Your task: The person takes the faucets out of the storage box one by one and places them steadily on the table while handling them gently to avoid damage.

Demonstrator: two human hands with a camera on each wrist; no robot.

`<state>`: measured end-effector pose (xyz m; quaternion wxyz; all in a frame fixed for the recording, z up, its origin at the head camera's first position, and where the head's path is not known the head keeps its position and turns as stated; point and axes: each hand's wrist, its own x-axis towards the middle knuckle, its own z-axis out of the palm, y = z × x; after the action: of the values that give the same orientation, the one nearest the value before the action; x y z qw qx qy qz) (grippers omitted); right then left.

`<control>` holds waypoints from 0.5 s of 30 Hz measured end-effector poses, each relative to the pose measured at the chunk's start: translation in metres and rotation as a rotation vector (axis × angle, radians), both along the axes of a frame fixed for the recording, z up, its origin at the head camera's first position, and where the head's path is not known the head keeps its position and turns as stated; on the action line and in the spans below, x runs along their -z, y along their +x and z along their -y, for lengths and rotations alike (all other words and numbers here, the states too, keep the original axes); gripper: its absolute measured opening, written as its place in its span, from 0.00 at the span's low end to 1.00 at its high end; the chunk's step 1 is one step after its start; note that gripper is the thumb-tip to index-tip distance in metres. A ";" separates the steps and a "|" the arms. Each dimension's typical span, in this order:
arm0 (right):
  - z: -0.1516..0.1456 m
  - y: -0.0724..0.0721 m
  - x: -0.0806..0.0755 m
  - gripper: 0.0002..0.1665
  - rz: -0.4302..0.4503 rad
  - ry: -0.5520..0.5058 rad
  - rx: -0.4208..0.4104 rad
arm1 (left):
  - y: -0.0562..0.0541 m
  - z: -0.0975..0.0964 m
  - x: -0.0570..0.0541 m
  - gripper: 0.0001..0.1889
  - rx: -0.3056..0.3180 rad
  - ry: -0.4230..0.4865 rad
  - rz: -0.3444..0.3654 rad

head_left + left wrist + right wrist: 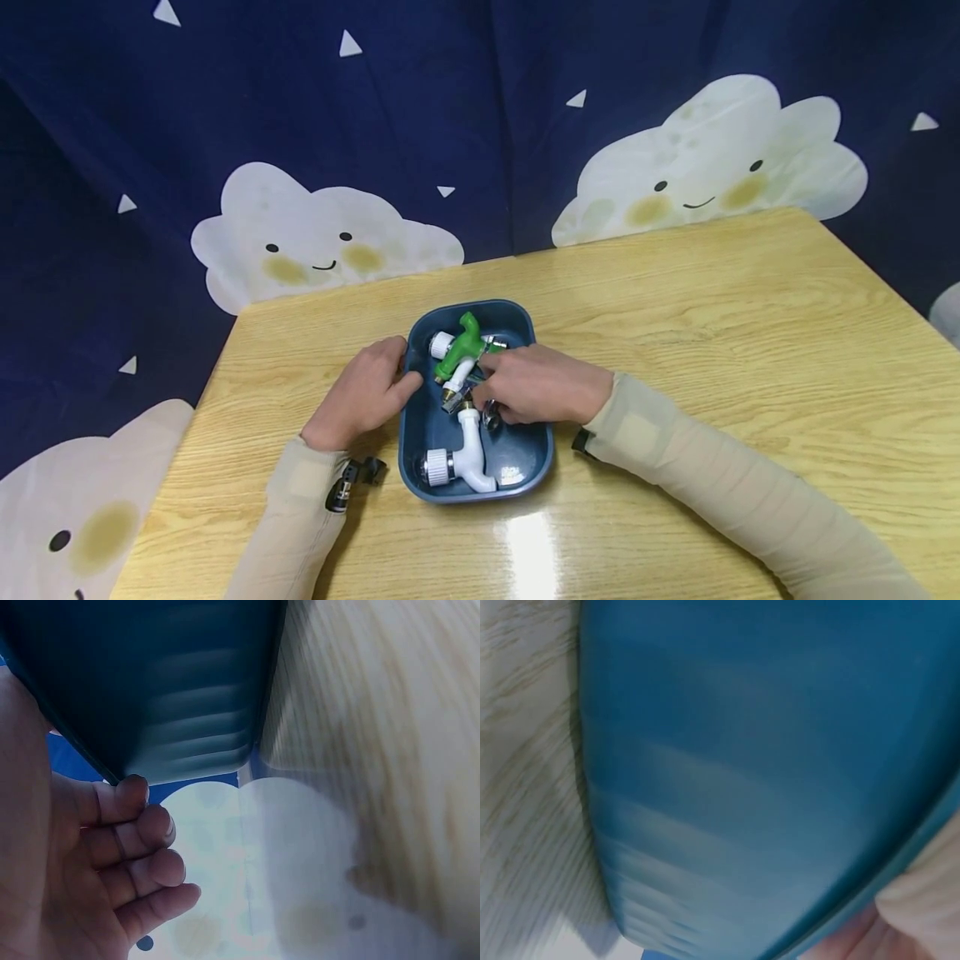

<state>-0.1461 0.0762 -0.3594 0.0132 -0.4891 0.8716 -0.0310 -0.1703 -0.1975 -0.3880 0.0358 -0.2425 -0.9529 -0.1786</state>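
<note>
A dark blue plastic tub (517, 479) holds several taps. One white tap (471, 450) lies toward its near end. Farther back, a green tap (467, 346) rests across another white tap (459, 375). My left hand (367, 392) holds the tub's left rim, thumb over the edge and fingers outside; in the left wrist view, the fingers (135, 859) curl loosely below the rim. My right hand (543, 383) reaches over the right rim, its fingers down among the taps. Metal parts (491, 415) show beneath it; whether it pinches one is hidden by the hand.
The tub stands on a light wooden table (712, 333). Behind the table hangs a dark blue curtain (480, 108) with white smiling clouds. A strap with a black device (352, 483) sits at the left wrist, beside the tub.
</note>
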 end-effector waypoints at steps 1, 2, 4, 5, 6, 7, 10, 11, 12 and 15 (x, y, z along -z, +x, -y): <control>0.000 0.000 -0.001 0.14 -0.007 -0.002 -0.004 | 0.000 0.000 0.000 0.09 -0.001 0.000 -0.001; 0.000 0.000 -0.001 0.14 -0.013 -0.004 -0.009 | 0.000 0.000 0.000 0.09 -0.002 0.000 -0.001; -0.001 0.000 -0.002 0.13 -0.024 -0.009 -0.017 | 0.000 0.000 0.000 0.09 -0.004 -0.001 0.000; -0.001 0.000 -0.002 0.13 -0.028 -0.011 -0.021 | 0.000 0.000 0.000 0.09 -0.005 0.000 0.002; -0.001 0.000 -0.002 0.13 -0.033 -0.012 -0.024 | 0.000 0.000 0.000 0.09 -0.005 0.001 0.004; -0.001 0.000 -0.002 0.12 -0.037 -0.013 -0.027 | 0.000 0.000 0.000 0.09 -0.005 0.001 0.005; -0.001 -0.001 -0.002 0.12 -0.048 -0.016 -0.032 | 0.001 0.000 -0.001 0.09 -0.005 0.004 0.008; -0.002 -0.001 -0.002 0.12 -0.051 -0.018 -0.032 | 0.001 0.000 -0.001 0.09 -0.004 0.003 0.007; -0.002 -0.001 -0.002 0.11 -0.053 -0.019 -0.033 | 0.001 0.000 -0.001 0.10 -0.004 0.003 0.005; -0.003 0.000 -0.003 0.11 -0.048 -0.019 -0.030 | 0.001 0.000 0.000 0.10 -0.002 0.002 -0.004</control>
<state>-0.1463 0.0788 -0.3561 -0.0119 -0.5029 0.8638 -0.0273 -0.1698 -0.1977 -0.3878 0.0380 -0.2418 -0.9529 -0.1790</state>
